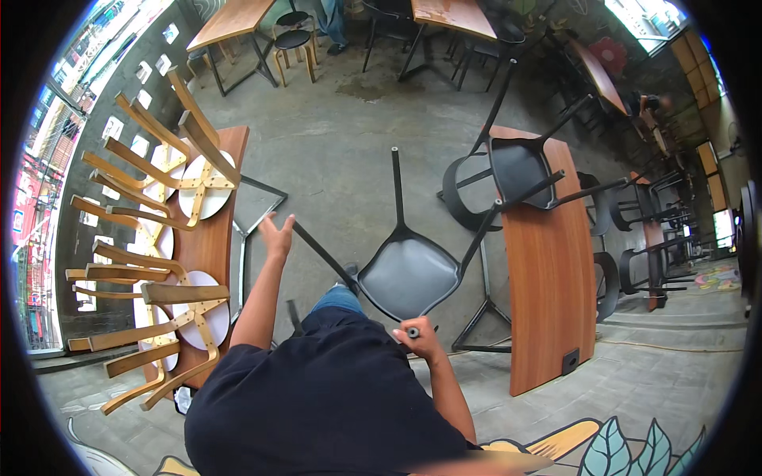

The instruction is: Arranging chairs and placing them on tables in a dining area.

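A black plastic chair (411, 276) is upside down in front of me, with the underside of its seat facing up and its legs splayed outward. My right hand (421, 337) is closed around one of its legs, close to the leg's tip. Beside the tip of another leg, my left hand (277, 237) is raised with thumb and fingers spread. It does not grip that leg; whether it touches it I cannot tell. The chair's backrest is mostly hidden below the seat and my body.
To the right, a second upturned black chair (521, 169) rests on a wooden table (550, 297). Several upturned stools (202, 184) with bentwood legs crowd the left table (205, 244). Metal table bases reach over the concrete floor (321, 143). A person's legs (333, 24) show at the back.
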A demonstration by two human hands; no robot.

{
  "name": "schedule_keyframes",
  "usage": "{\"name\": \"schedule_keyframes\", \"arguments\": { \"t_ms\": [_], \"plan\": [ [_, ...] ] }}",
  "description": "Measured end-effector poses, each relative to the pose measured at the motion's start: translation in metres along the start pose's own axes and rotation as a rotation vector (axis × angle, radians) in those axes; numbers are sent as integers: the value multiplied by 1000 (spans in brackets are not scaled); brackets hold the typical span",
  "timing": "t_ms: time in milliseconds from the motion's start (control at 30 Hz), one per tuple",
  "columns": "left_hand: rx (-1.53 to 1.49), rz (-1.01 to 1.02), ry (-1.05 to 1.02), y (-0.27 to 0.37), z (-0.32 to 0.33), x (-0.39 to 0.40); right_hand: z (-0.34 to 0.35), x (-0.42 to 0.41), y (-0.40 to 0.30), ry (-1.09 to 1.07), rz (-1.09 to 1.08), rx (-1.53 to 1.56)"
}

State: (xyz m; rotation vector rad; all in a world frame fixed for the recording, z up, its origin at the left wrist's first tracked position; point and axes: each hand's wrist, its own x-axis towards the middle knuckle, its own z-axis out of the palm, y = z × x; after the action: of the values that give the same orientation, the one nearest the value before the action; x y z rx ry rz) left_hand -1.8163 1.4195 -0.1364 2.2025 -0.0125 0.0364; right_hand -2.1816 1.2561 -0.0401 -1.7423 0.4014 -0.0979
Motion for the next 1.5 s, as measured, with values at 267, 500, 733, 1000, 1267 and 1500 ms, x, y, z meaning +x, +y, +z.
{"name": "schedule_keyframes", "arguments": {
  "t_ms": [267,500,733,1000,1267,1500],
  "plan": [
    [-947,-576,-1380,58,75,-17,-18,-59,3,388,99,36],
    [-819,-96,-1887,117,89,-56,5,-126,4,995,69,212],
    [-482,63,-2467,182,118,-77,48,-164,-10,1361,-144,129],
    [-315,257,-2670,290,123,-112,41,-167,-64,1832,-292,55],
    [-329,495,-2613,325,153,-159,5,-181,-62,1805,-259,7],
    [-598,374,-2554,362,181,-259,-62,-250,-15,1858,-211,47]
  ]
}}
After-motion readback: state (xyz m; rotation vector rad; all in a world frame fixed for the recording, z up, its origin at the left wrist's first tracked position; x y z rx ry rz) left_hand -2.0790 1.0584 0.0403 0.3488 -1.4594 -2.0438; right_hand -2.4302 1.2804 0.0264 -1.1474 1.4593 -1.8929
